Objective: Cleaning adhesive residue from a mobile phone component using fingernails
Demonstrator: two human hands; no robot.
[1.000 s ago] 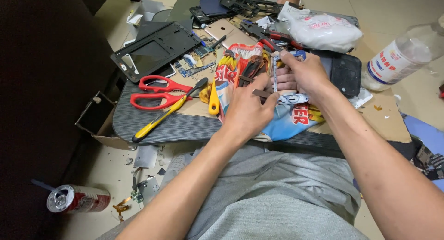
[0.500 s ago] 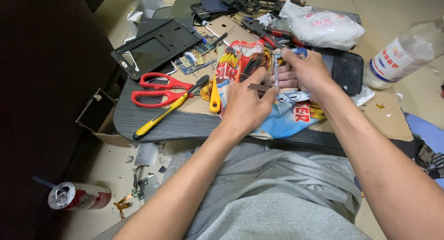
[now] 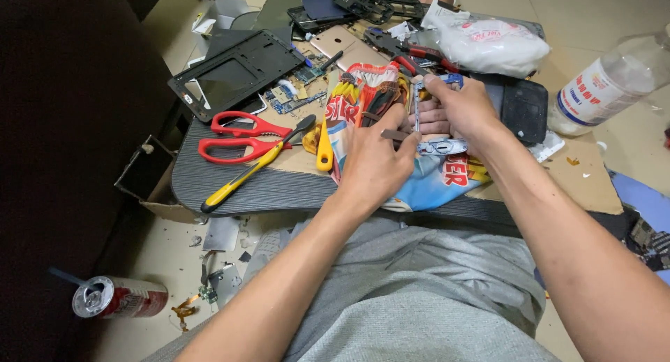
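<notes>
Sitting at a low dark grey table (image 3: 279,187), cluttered from edge to edge. Lying across its middle, a colourful printed bag (image 3: 433,177), spreading under both hands.

Standing at two o'clock from the hands, off the table, a clear plastic bottle (image 3: 614,83). Resting at twelve to one o'clock, a white plastic bag (image 3: 488,44), and just beside the right hand at three o'clock a black case (image 3: 523,107). Lying at ten o'clock, a black flat frame (image 3: 234,72); at nine o'clock, red scissors (image 3: 241,138), with a yellow-handled screwdriver (image 3: 241,177) slanting just below them. Lying on the floor at seven o'clock, a red drink can (image 3: 118,297).

Gripping with the right hand (image 3: 464,111): fingers closed around a thin blue-and-silver phone frame (image 3: 419,104), held upright over the bag at the centre of the table. Pinching with the left hand (image 3: 373,159): thumb and fingers together on a small dark tool (image 3: 393,134), its tip touching the frame's lower edge. Hands nearly touching each other.
</notes>
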